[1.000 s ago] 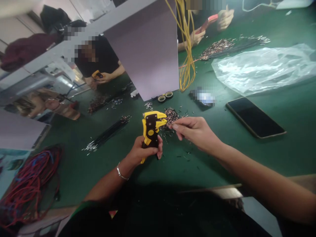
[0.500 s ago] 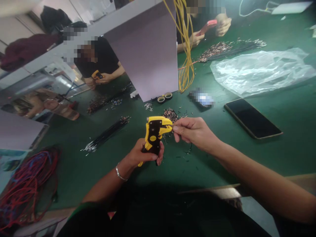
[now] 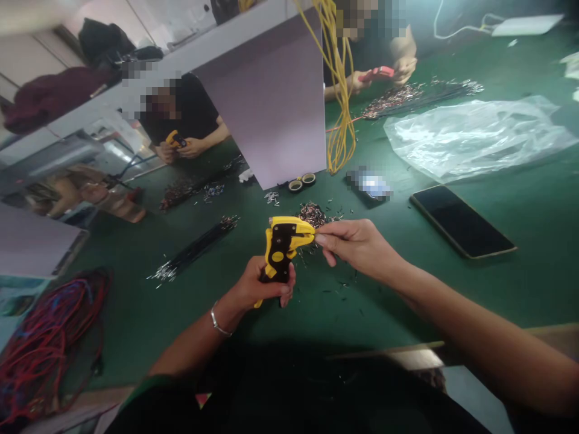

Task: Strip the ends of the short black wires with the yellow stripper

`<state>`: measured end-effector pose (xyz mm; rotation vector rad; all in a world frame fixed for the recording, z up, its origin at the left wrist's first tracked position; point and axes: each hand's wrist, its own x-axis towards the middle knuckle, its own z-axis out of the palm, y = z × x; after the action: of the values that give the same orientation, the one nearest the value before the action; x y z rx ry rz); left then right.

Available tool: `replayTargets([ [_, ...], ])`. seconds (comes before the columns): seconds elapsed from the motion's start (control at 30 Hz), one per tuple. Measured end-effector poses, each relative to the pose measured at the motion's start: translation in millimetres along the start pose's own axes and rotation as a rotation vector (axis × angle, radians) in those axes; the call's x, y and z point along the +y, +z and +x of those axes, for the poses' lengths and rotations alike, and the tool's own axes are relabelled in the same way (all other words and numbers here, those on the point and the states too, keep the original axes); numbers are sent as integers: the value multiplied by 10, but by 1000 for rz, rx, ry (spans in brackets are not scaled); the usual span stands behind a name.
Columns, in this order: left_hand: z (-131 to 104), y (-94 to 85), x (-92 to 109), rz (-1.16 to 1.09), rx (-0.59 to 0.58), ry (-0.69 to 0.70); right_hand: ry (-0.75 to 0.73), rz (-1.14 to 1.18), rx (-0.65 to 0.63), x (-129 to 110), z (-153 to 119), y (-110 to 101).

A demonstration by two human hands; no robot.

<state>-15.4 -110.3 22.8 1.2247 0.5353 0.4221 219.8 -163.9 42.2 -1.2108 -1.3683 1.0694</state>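
My left hand (image 3: 260, 284) is wrapped round the handles of a yellow and black wire stripper (image 3: 279, 247), held upright above the green table with its jaws pointing right. At the jaw tips, my right hand (image 3: 357, 244) pinches a thin wire (image 3: 316, 232) between thumb and forefinger. Most of that wire is hidden by the fingers. Just behind the jaws lies a heap of short wire bits (image 3: 312, 211), dark with coppery ends. To the left rests a bundle of black wires (image 3: 199, 247) with bare, shiny ends.
A phone (image 3: 461, 220) lies at right, below a clear plastic bag (image 3: 474, 138). Two tape rolls (image 3: 302, 182) sit by a grey partition (image 3: 275, 108). Yellow cables (image 3: 339, 120) hang beside it. Red and blue cables (image 3: 54, 337) pile at left. Co-workers across the table hold hand tools.
The stripper's jaws look closer together, and my left fingers are drawn in tighter on the handles. Across the table, a co-worker's red tool has moved lower, to the other hand.
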Motion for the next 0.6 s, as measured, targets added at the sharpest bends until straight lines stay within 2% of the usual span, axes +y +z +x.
replayTargets([
  [0.2,-24,0,-39,-22,85,-10,28,10,4,-22,4,2],
  [0.37,-48,31,-55,-8,180,22,105,190,19,-12,8,26],
  [0.6,-53,98,-44,-9,196,42,102,245,20,24,21,23],
])
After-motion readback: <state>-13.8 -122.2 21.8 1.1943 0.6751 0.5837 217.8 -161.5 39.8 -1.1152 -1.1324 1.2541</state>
